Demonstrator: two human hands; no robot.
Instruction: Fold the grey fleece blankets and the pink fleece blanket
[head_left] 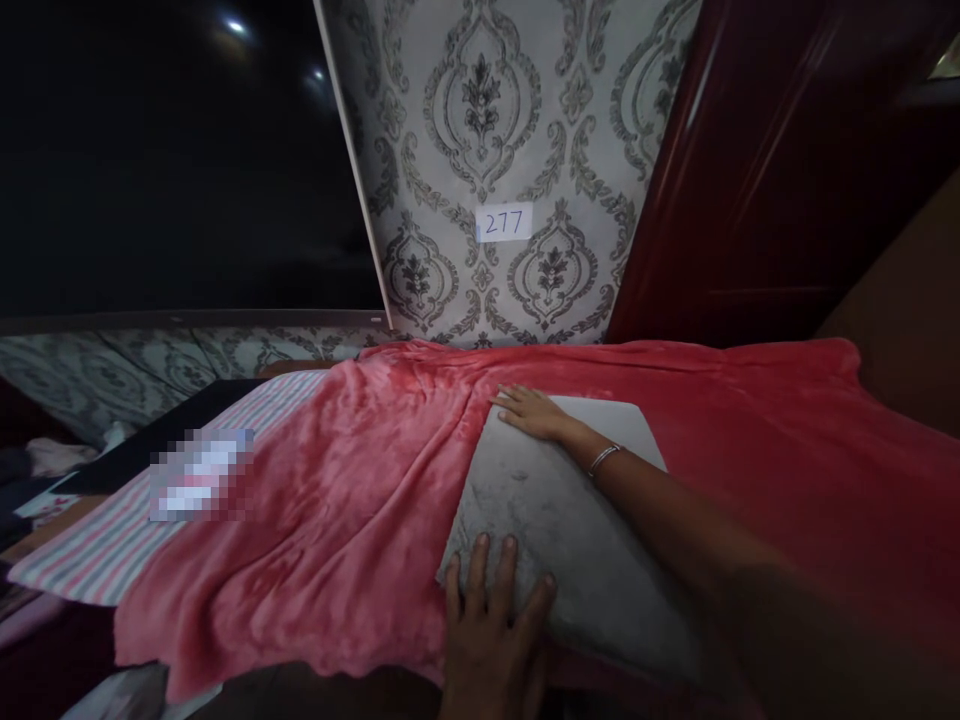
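Observation:
A flat grey sheet [517,490], faintly mottled and straight-edged, lies on a red plush blanket [352,520]. I cannot tell what kind of thing it is. My left hand [495,620] rests on its near left part with fingers spread. At the sheet's far left corner, my right hand [531,412] lies flat, fingers stretched towards the blanket. A silvery bracelet [604,458] circles the right wrist. The right forearm crosses over the sheet and hides part of its right side. Neither hand grips anything.
Left of the blanket is a striped cloth [97,545] with a blurred patch on it. A large dark screen [172,160] stands behind. A card marked 277 [504,222] is on the patterned wall. Dark red panelling [727,180] rises at the right.

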